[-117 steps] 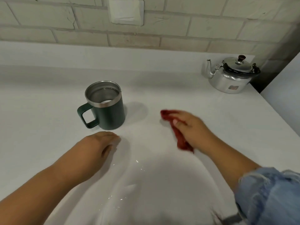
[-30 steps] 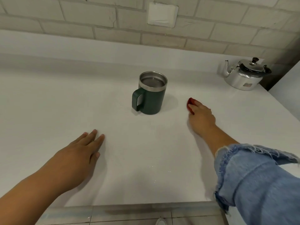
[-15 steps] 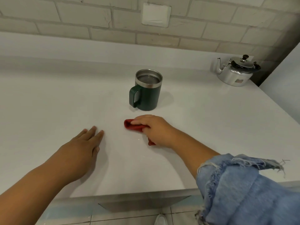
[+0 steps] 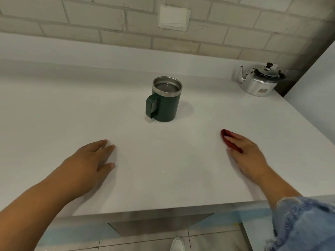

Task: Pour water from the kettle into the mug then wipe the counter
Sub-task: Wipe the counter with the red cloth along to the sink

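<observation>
Your tabletop (image 4: 54,115) looked nearly dry, so wiping seemed almost done. The kettle (image 4: 259,82) stood in the far right corner, and the mug (image 4: 165,105), mid-tabletop, held water, so pouring was finished. Your left hand (image 4: 88,160) lay flat, fingers straight; your right hand (image 4: 248,154) pressed the red cloth (image 4: 229,140) down with straight fingers. A tiny glint (image 4: 163,171) between them perhaps needed wiping.

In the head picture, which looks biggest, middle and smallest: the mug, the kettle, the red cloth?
1. Mug and kettle: look about alike; the kettle sits farther away, so no ranking.
2. Red cloth: smallest, though the right hand hides part of it.
</observation>
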Demonstrator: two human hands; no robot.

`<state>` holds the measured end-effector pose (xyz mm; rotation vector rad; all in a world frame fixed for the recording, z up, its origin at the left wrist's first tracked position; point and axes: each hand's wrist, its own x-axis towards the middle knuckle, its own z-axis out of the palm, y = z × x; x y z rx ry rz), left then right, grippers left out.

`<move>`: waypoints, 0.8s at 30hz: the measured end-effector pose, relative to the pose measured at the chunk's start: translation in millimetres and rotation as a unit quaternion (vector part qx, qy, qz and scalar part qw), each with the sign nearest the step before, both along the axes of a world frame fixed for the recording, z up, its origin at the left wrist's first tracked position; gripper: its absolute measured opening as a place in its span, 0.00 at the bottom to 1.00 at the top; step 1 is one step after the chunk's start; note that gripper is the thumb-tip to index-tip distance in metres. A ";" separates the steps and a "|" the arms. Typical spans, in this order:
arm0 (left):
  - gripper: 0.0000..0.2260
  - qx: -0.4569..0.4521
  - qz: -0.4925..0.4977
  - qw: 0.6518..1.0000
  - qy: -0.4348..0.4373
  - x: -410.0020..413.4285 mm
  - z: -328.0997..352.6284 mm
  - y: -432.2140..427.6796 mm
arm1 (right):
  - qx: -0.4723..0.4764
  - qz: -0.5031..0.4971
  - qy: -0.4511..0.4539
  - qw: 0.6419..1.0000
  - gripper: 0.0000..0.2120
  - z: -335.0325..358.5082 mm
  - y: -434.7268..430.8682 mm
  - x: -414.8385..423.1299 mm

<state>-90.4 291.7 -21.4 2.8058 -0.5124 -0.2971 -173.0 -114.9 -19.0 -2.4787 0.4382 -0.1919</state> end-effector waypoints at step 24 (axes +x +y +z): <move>0.33 0.090 0.066 0.994 -0.020 -9.5 -3.6 64.4 | -0.052 -0.182 0.020 0.982 0.22 -3.2 61.8 62.1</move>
